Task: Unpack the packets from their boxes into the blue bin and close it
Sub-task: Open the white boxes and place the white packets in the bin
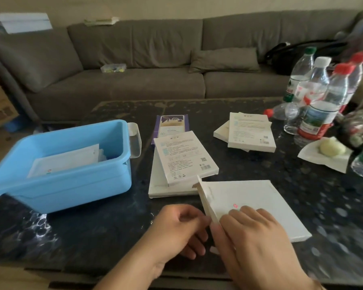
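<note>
Flat white box (254,208) at table's (291,185) 5 o'clock, end flap open toward bin. Right hand (258,243) laid over near corner, fingers straight; left hand (180,229) curled at flap edge, grip unclear. Blue bin (71,185) at 9 o'clock, lidless, white packets (65,160) inside. More boxes (182,162) stacked at center and 1 o'clock. Bottles (321,97) at 2 o'clock.

The blue bin (71,174) stands open on the left of the worktop, white packets (65,161) lying flat inside. A flat white box (252,204) lies nearest, its end flap raised. Two more white boxes (182,160) lie stacked in the middle, another pair (250,131) farther right
</note>
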Demonstrator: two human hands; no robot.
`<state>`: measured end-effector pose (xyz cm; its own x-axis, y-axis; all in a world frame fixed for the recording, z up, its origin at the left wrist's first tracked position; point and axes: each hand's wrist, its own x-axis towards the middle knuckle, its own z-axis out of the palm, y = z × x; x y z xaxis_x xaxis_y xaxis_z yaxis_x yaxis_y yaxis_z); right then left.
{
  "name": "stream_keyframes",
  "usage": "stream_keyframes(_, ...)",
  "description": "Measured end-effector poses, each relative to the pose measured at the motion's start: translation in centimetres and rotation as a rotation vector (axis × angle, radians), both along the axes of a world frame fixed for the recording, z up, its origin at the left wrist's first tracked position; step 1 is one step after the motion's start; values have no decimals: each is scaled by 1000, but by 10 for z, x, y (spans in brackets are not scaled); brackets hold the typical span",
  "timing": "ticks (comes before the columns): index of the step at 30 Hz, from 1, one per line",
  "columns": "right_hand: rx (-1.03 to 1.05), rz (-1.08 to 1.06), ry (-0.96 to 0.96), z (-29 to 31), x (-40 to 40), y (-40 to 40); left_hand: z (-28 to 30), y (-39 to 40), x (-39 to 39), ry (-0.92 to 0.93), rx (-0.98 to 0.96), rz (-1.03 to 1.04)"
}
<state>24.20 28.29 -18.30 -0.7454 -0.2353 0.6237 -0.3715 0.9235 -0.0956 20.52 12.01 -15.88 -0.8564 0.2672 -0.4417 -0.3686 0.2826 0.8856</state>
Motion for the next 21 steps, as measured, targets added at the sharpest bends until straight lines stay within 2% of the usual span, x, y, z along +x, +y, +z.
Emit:
stream_keyframes(3, -37, 36, 52, 3, 3, -3, 1, 10, 5, -2, 24, 73)
stream_keyframes(10, -38, 102, 115, 6, 10, -11, 2, 20, 10, 34, -125, 19)
stream_keyframes(16, -16, 32, 68, 5, 9, -4, -1, 11, 8, -55, 119, -59)
stream_keyframes(21, -14, -42, 7, 8, 6, 3, 0, -19, 3, -185, 248, -110)
